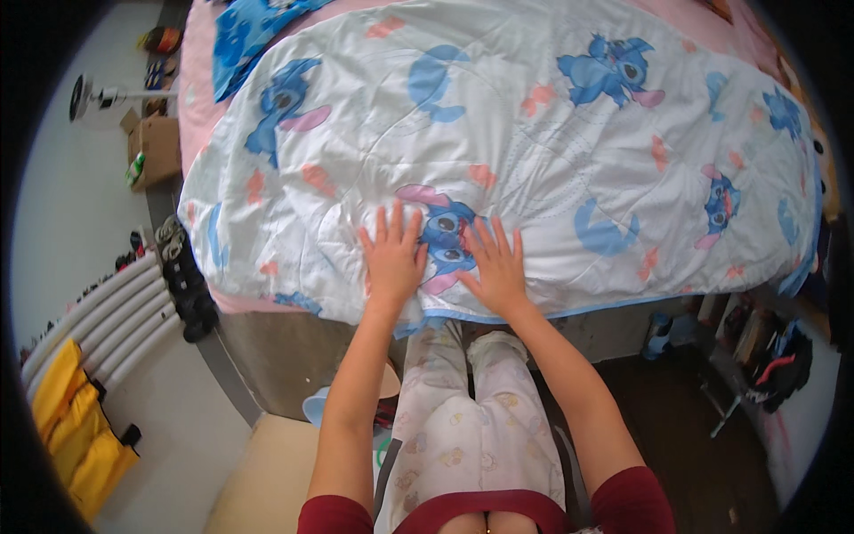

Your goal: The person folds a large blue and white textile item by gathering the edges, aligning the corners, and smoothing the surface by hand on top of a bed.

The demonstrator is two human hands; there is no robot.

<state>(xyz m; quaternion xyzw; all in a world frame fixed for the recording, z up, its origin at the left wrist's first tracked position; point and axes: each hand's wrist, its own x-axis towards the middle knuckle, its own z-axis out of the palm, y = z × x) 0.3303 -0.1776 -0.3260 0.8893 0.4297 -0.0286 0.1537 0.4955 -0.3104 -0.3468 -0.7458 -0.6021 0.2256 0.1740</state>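
Observation:
A white quilt printed with blue cartoon figures and orange shapes lies spread over a bed with a pink sheet. Both palms rest flat on it near its front edge. My left hand, fingers apart, lies just left of a printed blue figure. On that figure's right side my right hand presses down, also with spread fingers. Small wrinkles run through the fabric around the hands. The quilt's blue border hangs over the front edge of the bed.
A white radiator with yellow cloth on it stands at the left wall. Shoes, a cardboard box and a fan are beyond it. Blue fabric lies at the far left of the bed. A cluttered stand is at right.

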